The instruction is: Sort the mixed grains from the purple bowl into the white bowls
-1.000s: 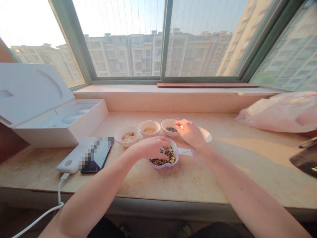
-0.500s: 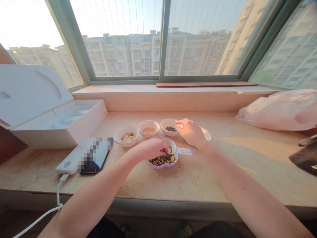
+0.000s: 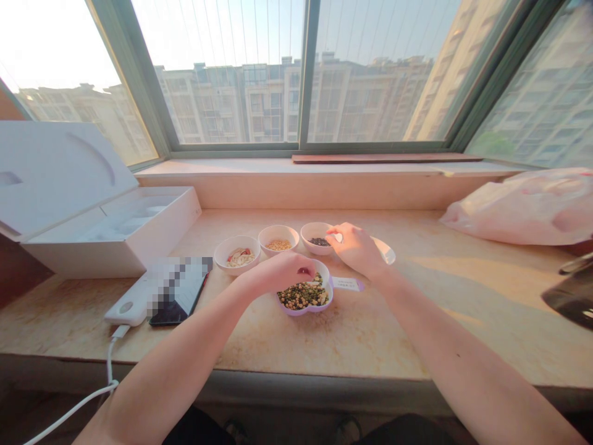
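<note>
While L hand (image 3: 293, 269) hovers o/ purple dish (image 3: 307, 311), R hand (image 3: 356, 246) nr dark-seed bowl (image 3: 315, 250).

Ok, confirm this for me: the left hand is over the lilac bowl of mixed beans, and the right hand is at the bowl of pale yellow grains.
Wrong bowl for the right hand: the head view shows it at the bowl of dark grains. The left hand is over the lilac bowl, as stated.

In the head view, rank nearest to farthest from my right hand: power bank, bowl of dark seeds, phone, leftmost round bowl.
1. Bowl of dark seeds: at your right hand.
2. Leftmost round bowl: left end of the row.
3. Phone: farther left.
4. Power bank: left beside the phone.
</note>
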The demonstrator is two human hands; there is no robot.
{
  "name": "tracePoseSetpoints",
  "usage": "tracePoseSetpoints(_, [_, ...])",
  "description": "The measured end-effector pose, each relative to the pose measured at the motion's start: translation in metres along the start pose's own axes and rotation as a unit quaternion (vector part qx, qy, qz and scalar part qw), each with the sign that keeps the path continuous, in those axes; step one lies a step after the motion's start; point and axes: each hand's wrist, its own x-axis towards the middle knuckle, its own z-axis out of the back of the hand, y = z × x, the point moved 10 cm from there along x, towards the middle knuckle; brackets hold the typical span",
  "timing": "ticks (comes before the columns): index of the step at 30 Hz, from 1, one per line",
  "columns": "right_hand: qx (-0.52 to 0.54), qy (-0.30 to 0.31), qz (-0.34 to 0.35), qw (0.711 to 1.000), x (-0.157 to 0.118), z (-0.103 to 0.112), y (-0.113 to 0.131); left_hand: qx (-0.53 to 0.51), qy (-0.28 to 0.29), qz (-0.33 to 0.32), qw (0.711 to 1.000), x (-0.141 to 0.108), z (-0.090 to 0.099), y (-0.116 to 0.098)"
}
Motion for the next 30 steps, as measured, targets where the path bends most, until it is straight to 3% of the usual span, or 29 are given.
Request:
tracePoseSetpoints(3, [-0.001,-0.005,-0.005,1.0,0.0,0.001,0.0,-0.13,-0.054,0.023,0.99,0.002,0.011,0.009])
tracePoseSetpoints(7, [0.004,-0.011,0.002,1.0,-0.001,0.002,0.002,-0.339,-0.084,0.063,0.935,0.003,0.015,0.021])
tracePoseSetpoints(11, [0.008,-0.017,0.008,1.0,-0.002,0.003,0.004,-0.443,-0.094,0.06,0.89,0.001,0.018,0.021])
tracePoseSetpoints(15, [0.016,-0.021,0.011,1.0,-0.003,0.004,0.006,-0.498,-0.1,0.047,0.86,0.0,0.02,0.019])
tracePoseSetpoints(19, [0.021,-0.026,0.013,0.999,-0.004,0.006,0.008,-0.508,-0.117,0.039,0.852,-0.001,0.026,0.02])
tracePoseSetpoints(25, [0.041,-0.037,0.028,0.998,-0.008,0.01,0.017,-0.525,-0.148,0.061,0.836,-0.001,0.036,0.04])
tracePoseSetpoints(28, [0.055,-0.028,0.065,0.996,-0.011,0.009,0.03,-0.543,-0.179,0.058,0.818,-0.001,0.042,0.051])
tracePoseSetpoints(30, [0.068,-0.015,0.089,0.994,-0.014,0.006,0.038,-0.53,-0.2,0.064,0.821,-0.002,0.046,0.057])
